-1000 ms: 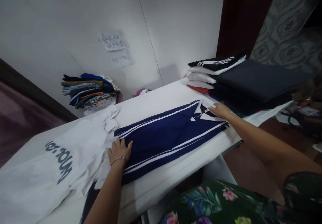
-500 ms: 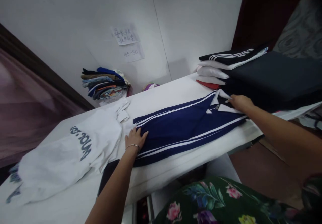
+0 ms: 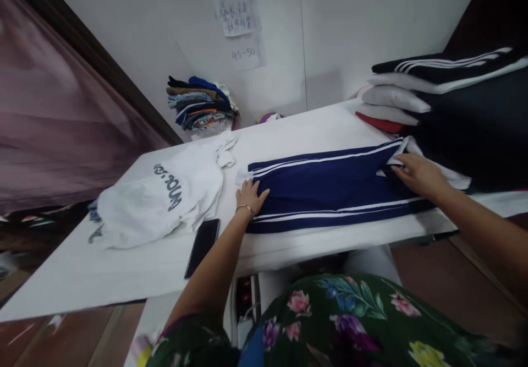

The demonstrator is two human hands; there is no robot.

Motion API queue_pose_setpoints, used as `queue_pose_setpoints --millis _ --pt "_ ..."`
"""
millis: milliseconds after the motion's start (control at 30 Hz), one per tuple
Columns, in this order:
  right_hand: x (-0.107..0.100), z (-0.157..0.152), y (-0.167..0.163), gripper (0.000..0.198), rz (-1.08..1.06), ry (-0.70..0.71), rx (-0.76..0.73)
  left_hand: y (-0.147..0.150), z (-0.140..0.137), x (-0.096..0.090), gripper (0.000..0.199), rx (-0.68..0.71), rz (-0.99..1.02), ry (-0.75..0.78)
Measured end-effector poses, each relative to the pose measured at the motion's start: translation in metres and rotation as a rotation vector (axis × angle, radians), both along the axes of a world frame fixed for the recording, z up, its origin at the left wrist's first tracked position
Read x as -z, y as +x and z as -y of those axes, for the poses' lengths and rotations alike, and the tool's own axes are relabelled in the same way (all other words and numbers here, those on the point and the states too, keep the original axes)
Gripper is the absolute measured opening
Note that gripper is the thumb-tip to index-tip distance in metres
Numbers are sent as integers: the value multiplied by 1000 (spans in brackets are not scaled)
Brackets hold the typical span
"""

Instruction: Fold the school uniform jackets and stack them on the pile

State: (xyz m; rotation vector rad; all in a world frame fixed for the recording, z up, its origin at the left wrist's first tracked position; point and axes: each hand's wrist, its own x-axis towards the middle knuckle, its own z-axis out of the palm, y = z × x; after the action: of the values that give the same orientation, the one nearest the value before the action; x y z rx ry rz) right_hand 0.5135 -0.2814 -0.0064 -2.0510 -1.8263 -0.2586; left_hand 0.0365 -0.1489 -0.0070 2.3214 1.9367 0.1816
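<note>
Navy garment [image 3: 325, 182] stretches sideways, collar [image 3: 412, 147] rightward — left hand [image 3: 251, 197] spread flat, right hand [image 3: 419, 176] pinching collar.

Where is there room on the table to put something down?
Bare white table shows behind the blue garment, between the white shirt and the folded stack. Another patch lies at the near left, in front of the white shirt, left of the phone. It's crowded at the right, where the right hand holds the blue garment.
</note>
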Motion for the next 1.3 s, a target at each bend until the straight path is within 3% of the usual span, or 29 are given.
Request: queue_pose_setpoints --millis 133,233,400,567,700,800,900,1133,1200,1300 --pt "17 28 -67 39 -215 -24 -440 -9 17 -12 40 45 199 54" --pt "31 48 -91 39 -223 -83 -583 -21 46 -17 33 245 237 95" --pt "41 62 -95 41 -224 -53 -587 -42 86 -5 49 487 100 31" --pt "43 58 -107 38 -149 -14 -633 -50 93 11 50 478 34 96" --pt "51 52 -111 29 -128 34 -642 -52 92 10 54 536 33 107" --pt "58 51 -109 27 -157 79 -654 -54 92 7 42 562 53 139" --pt "63 52 -105 28 -172 94 -669 -53 90 7 29 522 68 176" --pt "62 55 -108 30 -80 100 -686 -63 95 18 27 496 221 219" --pt "60 55 -118 30 -53 133 -690 -69 96 19 32 352 310 286" --pt "56 53 -140 31 -62 179 -696 -76 92 16 41 -97 401 256"
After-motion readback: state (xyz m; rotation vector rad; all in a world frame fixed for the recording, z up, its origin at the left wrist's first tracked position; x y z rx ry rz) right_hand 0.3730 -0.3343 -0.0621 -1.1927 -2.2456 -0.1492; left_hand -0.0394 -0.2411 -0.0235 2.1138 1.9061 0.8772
